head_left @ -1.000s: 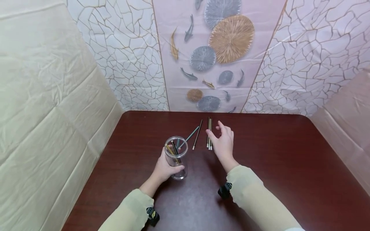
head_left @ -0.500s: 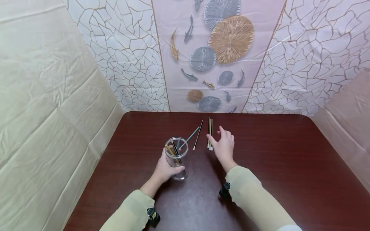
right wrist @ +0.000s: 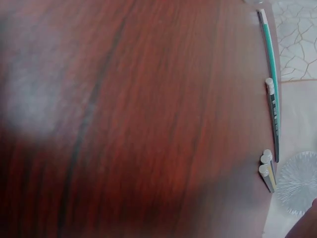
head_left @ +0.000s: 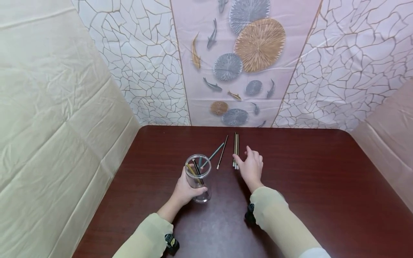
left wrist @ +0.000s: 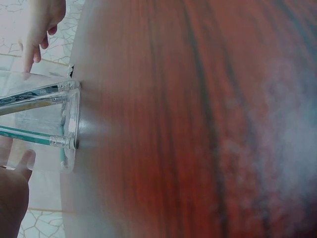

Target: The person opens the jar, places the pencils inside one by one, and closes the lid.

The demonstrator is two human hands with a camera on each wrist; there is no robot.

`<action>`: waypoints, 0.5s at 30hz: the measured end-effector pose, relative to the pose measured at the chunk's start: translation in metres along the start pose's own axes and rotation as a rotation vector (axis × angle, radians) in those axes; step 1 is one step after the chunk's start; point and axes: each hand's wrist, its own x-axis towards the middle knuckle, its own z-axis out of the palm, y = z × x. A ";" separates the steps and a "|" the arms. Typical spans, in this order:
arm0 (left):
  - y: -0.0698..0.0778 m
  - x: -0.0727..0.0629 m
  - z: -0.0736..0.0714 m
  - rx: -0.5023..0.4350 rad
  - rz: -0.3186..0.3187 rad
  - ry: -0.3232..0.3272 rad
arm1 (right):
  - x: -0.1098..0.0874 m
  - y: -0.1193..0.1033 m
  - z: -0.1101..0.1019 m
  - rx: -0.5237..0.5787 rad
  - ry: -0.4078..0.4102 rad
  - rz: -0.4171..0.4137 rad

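My left hand (head_left: pixel 184 190) grips a clear jar (head_left: pixel 198 176) around its side, thumb across the front. Inside lean a yellow pencil (head_left: pixel 190 169), a black pencil (head_left: pixel 195 166) and a teal pencil (left wrist: pixel 29 135), eraser ends down in the left wrist view. My right hand (head_left: pixel 253 167) reaches over the table, thumb and index finger spread, just right of a row of pencils (head_left: pixel 236 150) with white eraser ends. In the right wrist view those eraser ends (right wrist: pixel 264 169) show near the edge of the right hand (right wrist: pixel 304 227).
On the dark red-brown table (head_left: pixel 309 186), a black pencil (head_left: pixel 222 152) and a teal pencil (head_left: pixel 217 150) lie between the jar and the row, the teal one slanting behind the jar. A patterned cloth (head_left: pixel 158 64) hangs behind the table, with pale cloth (head_left: pixel 64 118) at the left.
My right hand has drawn slightly back towards me, its fingertips lower beside the row of pencils. The left hand keeps its grip on the jar; the pencils lie as before.
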 end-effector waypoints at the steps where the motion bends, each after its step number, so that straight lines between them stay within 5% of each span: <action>1: -0.001 0.000 0.000 -0.008 -0.001 -0.001 | 0.001 0.000 0.002 -0.001 -0.004 0.005; 15: -0.002 0.000 -0.002 0.026 -0.056 0.016 | 0.005 0.006 0.021 -0.035 0.020 0.056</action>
